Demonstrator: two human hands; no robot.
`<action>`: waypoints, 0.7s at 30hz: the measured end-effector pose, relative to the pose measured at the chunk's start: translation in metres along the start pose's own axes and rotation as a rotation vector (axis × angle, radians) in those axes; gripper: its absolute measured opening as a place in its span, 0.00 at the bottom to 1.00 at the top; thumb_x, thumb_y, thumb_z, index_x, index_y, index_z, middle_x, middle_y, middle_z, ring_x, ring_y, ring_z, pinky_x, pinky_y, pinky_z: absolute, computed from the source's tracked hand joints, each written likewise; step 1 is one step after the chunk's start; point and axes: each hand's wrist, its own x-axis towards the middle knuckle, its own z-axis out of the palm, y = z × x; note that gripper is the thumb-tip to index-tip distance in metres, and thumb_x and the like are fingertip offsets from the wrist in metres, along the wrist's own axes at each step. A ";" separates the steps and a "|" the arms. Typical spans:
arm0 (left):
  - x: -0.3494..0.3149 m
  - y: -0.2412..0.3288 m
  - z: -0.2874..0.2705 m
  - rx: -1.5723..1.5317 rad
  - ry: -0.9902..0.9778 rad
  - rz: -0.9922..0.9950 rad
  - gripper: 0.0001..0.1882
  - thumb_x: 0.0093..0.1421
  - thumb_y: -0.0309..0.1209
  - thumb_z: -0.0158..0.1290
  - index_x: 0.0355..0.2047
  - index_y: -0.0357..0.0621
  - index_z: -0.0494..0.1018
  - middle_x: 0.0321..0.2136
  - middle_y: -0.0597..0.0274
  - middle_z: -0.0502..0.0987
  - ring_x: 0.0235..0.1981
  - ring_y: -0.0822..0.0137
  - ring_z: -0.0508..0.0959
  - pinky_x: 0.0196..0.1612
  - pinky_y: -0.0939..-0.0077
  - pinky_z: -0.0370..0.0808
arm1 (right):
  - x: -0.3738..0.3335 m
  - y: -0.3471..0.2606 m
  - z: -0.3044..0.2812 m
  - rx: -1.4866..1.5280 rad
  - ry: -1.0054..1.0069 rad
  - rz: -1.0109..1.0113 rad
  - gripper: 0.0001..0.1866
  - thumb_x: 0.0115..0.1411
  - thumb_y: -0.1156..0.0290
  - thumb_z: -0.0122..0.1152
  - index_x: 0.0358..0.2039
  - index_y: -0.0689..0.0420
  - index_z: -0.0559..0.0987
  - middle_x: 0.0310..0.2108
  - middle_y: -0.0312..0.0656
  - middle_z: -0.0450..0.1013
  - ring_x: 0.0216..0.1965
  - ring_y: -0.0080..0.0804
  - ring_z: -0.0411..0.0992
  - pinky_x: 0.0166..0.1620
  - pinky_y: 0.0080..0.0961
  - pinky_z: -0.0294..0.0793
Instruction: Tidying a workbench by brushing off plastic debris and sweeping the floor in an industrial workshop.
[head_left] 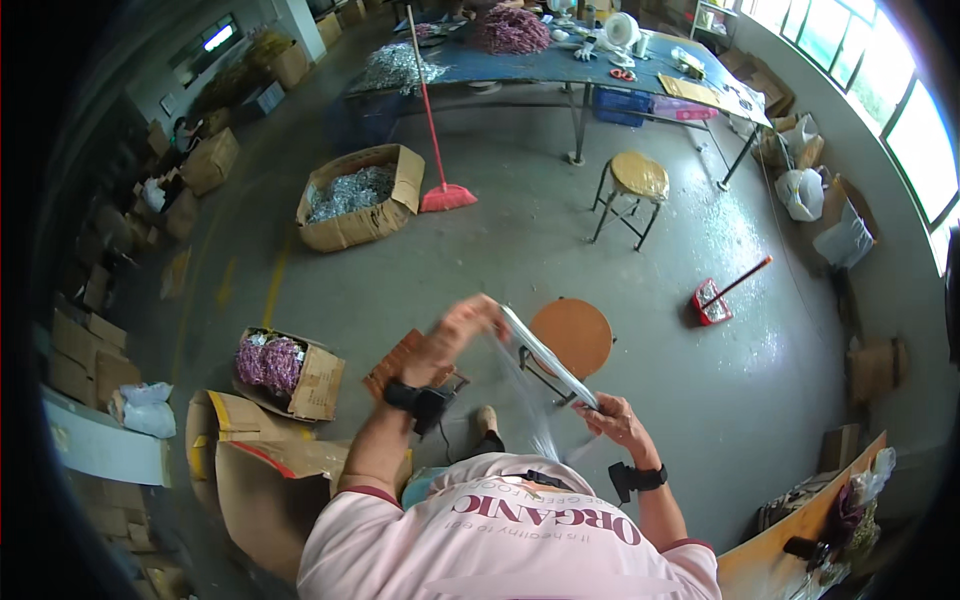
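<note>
Stretched between my two hands in front of my body is a length of thin clear plastic film (548,355), its upper edge bunched into a whitish band. Beyond the band's far left end is my left hand (468,328), closed on it, with the fingers partly smeared by motion. At the nearer right end, my right hand (617,421) grips the same band with bent fingers. The loose part of the film hangs toward my waist; whether it is a sheet or a bag I cannot tell. Dark straps with small boxes sit on both wrists.
Just beyond the film stands a round brown stool (571,338). Left are open cartons, one with purple tinsel-like pieces (270,362), another with silver ones (350,193). A red broom (447,196), a wooden-topped stool (639,175), a red dustpan (711,303) and a long blue table (480,68) lie farther off.
</note>
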 end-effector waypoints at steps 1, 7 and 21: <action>0.002 0.017 -0.034 0.067 0.122 -0.122 0.11 0.59 0.36 0.44 0.29 0.41 0.69 0.25 0.64 0.73 0.27 0.74 0.72 0.34 0.81 0.70 | 0.014 0.001 0.000 -0.003 -0.001 0.007 0.09 0.54 0.68 0.55 0.32 0.60 0.75 0.14 0.29 0.62 0.17 0.15 0.58 0.20 0.15 0.58; 0.001 0.078 -0.188 -0.135 0.613 0.143 0.12 0.59 0.37 0.46 0.35 0.41 0.71 0.29 0.62 0.74 0.30 0.71 0.74 0.37 0.77 0.72 | 0.099 -0.007 0.007 0.071 -0.039 -0.059 0.13 0.54 0.62 0.56 0.30 0.61 0.75 0.15 0.29 0.63 0.18 0.15 0.59 0.22 0.13 0.59; 0.038 0.027 -0.357 -0.567 0.767 -0.186 0.10 0.56 0.40 0.49 0.28 0.47 0.69 0.26 0.64 0.73 0.30 0.69 0.72 0.37 0.68 0.66 | 0.277 -0.054 -0.009 1.195 0.054 -0.359 0.09 0.59 0.63 0.46 0.29 0.55 0.70 0.35 0.37 0.70 0.45 0.32 0.66 0.48 0.29 0.65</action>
